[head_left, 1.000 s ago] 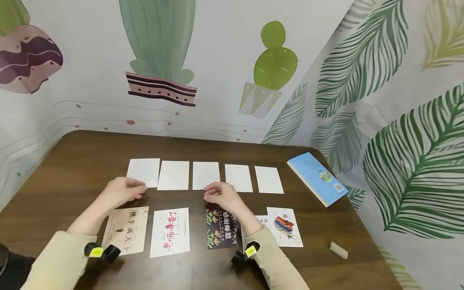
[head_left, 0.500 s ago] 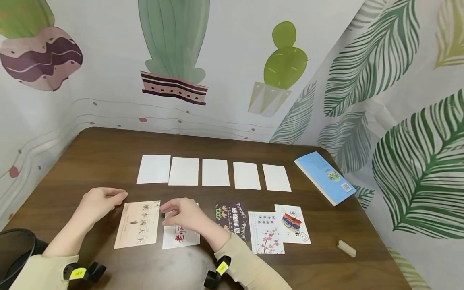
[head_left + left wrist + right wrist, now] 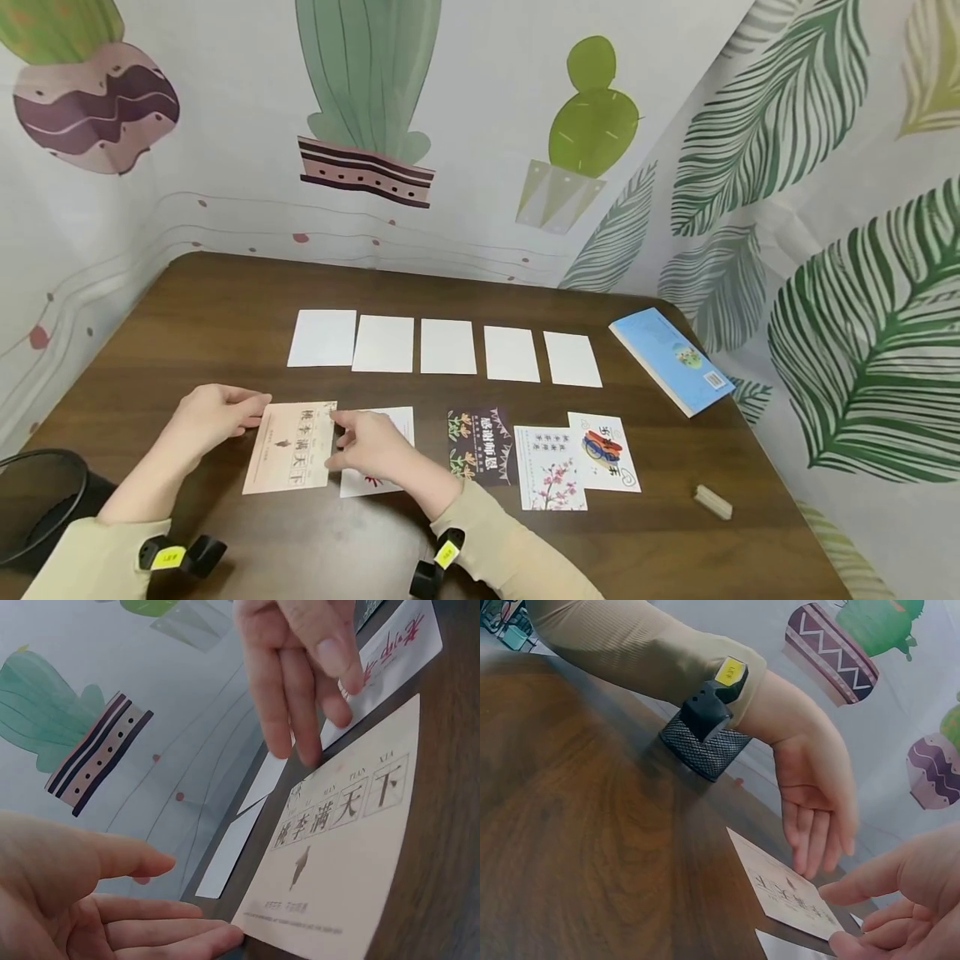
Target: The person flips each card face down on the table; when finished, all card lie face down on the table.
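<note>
A beige card [image 3: 291, 450] with Chinese characters lies flat on the table between the hands. My left hand [image 3: 213, 421] is at the card's left edge; in the left wrist view a fingertip of the left hand [image 3: 127, 915] meets its corner. Beside the opposite edge is my right hand [image 3: 375, 450], fingers loosely extended, above a white card [image 3: 397, 421] with red writing that it partly hides. In the right wrist view the right hand [image 3: 900, 900] has fingertips at the beige card's edge [image 3: 784, 889]. Neither hand is seen to grip the card.
A row of several blank white cards [image 3: 447, 347] lies farther back. To the right are a dark card [image 3: 480, 446], a blossom card [image 3: 551, 471] overlapping another white card [image 3: 607, 450], a blue book [image 3: 672, 360] and a small pale block [image 3: 713, 502]. A black mesh bin [image 3: 56, 508] stands left.
Both hands have left the row of blank cards and come to the beige card. My right hand swung left across the white card; the left hand then moved slightly right to the beige card's edge.
</note>
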The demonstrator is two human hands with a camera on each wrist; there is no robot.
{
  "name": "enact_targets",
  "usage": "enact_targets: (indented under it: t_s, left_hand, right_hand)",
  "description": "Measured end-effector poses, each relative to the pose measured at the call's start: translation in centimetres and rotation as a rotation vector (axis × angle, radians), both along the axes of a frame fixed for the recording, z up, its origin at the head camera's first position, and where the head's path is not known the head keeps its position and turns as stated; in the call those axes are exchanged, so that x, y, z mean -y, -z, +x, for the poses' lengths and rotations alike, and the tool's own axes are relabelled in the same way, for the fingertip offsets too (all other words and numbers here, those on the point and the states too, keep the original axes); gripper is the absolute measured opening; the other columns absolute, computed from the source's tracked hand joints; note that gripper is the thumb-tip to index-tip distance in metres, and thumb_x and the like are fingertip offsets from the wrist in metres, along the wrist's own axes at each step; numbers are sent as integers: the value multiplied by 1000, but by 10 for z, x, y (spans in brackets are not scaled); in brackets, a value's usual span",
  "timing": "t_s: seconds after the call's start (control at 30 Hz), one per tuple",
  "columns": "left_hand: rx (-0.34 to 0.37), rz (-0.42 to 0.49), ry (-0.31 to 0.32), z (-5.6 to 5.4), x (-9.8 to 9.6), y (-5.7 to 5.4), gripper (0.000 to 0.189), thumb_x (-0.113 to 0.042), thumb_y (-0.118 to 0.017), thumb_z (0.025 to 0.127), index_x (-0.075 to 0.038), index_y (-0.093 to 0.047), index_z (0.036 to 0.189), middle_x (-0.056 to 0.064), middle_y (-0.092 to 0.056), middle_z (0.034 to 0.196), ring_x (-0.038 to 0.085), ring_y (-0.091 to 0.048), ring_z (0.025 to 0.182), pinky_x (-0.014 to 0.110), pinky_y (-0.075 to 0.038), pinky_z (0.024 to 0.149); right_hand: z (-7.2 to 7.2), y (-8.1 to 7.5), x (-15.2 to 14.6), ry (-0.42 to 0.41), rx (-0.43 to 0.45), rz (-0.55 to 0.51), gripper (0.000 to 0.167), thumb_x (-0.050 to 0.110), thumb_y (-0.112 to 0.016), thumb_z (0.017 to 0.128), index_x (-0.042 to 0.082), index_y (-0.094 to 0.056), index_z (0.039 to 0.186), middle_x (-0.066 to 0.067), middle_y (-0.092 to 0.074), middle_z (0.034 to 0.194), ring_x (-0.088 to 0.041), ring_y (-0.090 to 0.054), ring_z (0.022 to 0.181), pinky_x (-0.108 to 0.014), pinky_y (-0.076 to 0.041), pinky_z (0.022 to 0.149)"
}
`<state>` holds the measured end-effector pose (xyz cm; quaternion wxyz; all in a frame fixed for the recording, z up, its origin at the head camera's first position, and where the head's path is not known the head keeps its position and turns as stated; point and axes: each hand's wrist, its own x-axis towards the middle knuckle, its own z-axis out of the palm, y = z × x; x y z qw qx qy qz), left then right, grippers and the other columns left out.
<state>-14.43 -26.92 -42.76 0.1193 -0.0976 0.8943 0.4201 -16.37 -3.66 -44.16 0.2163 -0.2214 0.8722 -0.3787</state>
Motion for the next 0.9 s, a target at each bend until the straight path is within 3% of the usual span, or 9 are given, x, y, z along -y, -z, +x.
enact_targets:
  t_s: [0.23, 0.5, 0.77, 0.9]
  left_hand:
    - [-12, 37, -25, -1, -2, 5, 56, -28, -54, 99, 21, -52, 125, 25, -72, 103, 23, -72, 90, 18, -54, 66]
    - [-32, 28, -77, -6, 0, 8, 58, -30, -66, 90, 14, -57, 126, 33, -59, 127, 9, -66, 82, 19, -53, 66]
    - [-28, 163, -83, -15, 2, 12, 54, -18, -58, 96, 22, -47, 130, 32, -65, 117, 4, -71, 80, 18, -57, 71]
    - [-22, 196, -92, -18, 2, 14, 53, -15, -57, 97, 23, -45, 131, 31, -67, 114, 0, -70, 77, 16, -57, 70]
  right_hand:
    - [3, -1, 4, 31, 9, -18, 66, 9, -80, 77, 5, -55, 138, -2, -73, 98, 0, -64, 86, -11, -48, 68]
    - [0, 1, 6, 155, 56, -194, 60, 1, -78, 75, 6, -56, 131, -4, -63, 128, -9, -64, 100, -14, -49, 78]
    - [-4, 9, 18, 265, 82, -314, 71, -6, -79, 74, 5, -46, 136, -7, -51, 133, -7, -66, 82, -14, -51, 68]
    - [-7, 14, 22, 304, 130, -362, 81, -11, -79, 71, 2, -41, 141, -8, -59, 128, -10, -69, 84, -17, -54, 71]
